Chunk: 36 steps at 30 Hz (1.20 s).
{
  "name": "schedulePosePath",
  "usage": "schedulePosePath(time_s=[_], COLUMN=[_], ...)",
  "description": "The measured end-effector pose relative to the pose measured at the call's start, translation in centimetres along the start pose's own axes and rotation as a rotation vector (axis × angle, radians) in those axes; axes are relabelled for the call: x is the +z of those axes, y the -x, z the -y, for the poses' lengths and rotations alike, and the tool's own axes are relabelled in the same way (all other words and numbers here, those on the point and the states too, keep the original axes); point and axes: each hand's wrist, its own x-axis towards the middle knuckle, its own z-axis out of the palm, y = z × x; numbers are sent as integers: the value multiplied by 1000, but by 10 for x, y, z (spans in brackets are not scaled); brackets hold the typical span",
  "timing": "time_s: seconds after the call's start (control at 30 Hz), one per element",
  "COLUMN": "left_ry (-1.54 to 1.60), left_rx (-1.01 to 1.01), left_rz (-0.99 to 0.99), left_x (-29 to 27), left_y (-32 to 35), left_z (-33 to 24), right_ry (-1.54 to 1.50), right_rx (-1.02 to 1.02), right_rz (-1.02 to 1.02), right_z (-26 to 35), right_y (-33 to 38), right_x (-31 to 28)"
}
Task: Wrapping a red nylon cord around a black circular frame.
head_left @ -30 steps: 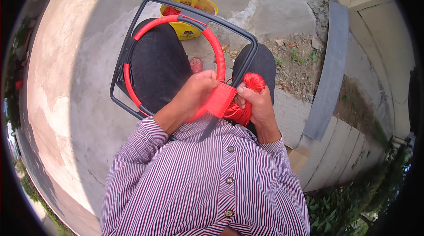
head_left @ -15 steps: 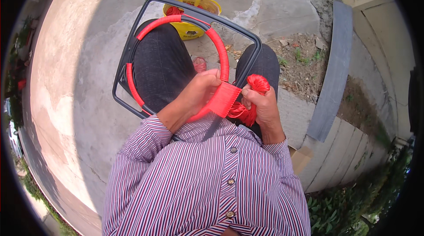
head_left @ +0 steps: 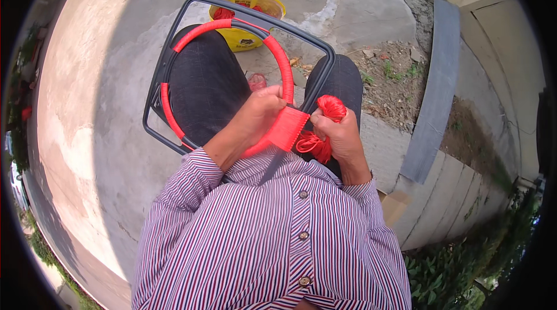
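A dark metal frame with rounded corners rests tilted across my lap, over the thighs. Inside it sits a ring wound in stretches with red cord; dark tube shows between them. At the ring's near right, a broad flat red band of side-by-side cord joins ring and frame. My left hand is closed around the ring at this band's left edge, its fingers partly hidden. Just right of the band, my right hand grips a bundle of red cord, with loops hanging below the fist.
A yellow bag holding red material stands on the concrete beyond my knees. To the right lie a long grey board and a patch of soil with rubble. A cardboard piece is by my right elbow, with shrubs at the lower right.
The frame, the ring and both hands have shifted slightly left in the view, as has the background. Both grips look the same.
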Motion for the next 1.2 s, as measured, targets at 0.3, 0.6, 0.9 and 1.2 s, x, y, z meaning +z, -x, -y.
schedulePosePath(time_s=[0.3,0.6,0.9,1.2], left_ry=[-61,-41,-23,-35], left_rx=[29,-139,-138,-172], left_rz=[7,-67,-20,-60], left_x=[-5,1,-5,-3], left_y=[2,4,1,-2], left_z=[5,-1,5,15], right_ry=[142,-232,-565,-1023], right_rx=[-77,-187,-189,-122], right_rz=[-77,-300,-771,-1044], right_z=[0,11,-78,-188], right_y=[7,48,107,78], right_x=[4,-121,-252,-299])
